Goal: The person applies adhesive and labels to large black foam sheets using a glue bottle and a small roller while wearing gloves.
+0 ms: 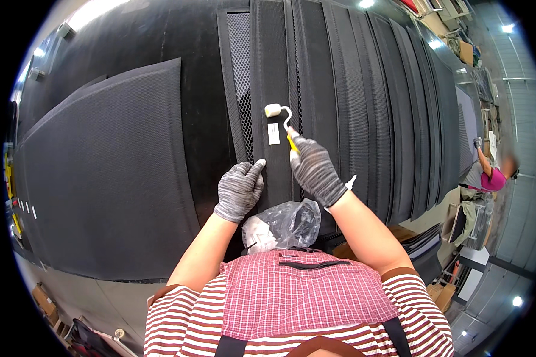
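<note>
My right hand (317,169), in a grey striped glove, grips a small hand roller (273,110) by its yellow handle. The white roller head rests on or just over a black textile panel (272,71). Just below it, a white printed label (273,134) lies flat on the panel. My left hand (240,189), gloved alike, is closed at the panel's left edge, index finger pointing forward; whatever its fingers pinch is hidden. Between my forearms sits a clear plastic bag (292,223) with white pieces in it, against my checked apron (304,291).
Overlapping black panels (363,107) fan out to the right, one with grey mesh (239,53) showing. A large black mat (107,172) lies on the left of the dark table (205,119). Far right, a person (491,175) in a pink top stands by another worktable.
</note>
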`<state>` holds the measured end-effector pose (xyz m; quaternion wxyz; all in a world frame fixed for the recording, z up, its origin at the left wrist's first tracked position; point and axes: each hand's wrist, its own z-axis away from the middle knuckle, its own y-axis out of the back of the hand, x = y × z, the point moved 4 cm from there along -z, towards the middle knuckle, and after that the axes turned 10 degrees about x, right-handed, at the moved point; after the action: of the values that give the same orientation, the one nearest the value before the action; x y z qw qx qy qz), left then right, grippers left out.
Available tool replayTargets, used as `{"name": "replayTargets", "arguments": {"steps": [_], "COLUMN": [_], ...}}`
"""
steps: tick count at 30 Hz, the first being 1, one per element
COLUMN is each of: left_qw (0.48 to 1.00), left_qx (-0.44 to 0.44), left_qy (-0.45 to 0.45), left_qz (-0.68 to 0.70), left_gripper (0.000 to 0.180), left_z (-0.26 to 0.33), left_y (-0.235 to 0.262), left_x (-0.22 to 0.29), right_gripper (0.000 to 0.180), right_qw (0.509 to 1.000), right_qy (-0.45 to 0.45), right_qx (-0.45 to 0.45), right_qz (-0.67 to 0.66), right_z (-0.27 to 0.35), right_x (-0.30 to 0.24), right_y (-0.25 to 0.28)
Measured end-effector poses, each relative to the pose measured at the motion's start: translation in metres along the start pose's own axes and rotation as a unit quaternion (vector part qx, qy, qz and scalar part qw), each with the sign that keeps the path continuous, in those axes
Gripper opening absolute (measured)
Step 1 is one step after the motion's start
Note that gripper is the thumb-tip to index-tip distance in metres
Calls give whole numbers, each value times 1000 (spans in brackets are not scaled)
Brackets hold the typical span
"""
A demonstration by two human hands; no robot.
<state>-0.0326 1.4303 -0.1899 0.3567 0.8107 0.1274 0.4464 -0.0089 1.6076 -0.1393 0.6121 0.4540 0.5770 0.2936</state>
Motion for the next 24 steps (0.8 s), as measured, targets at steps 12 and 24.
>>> {"name": "replayTargets", "arguments": {"steps": [12, 24], "left_qw": [1000, 1000], "left_qx": [-1, 3], "left_qy": [-4, 1], "left_qz": [2, 2], "left_gripper": [33, 31], "left_z": [2, 4], "left_y": [-3, -3], "left_x": [-4, -5], "right_gripper": [52, 61], "right_qw": [1000, 996], "right_qy": [-23, 19], "right_qx": [-14, -83], "right_qz": [-6, -15], "right_z": [0, 79], "right_x": [-8, -17], "right_y": [4, 29]}}
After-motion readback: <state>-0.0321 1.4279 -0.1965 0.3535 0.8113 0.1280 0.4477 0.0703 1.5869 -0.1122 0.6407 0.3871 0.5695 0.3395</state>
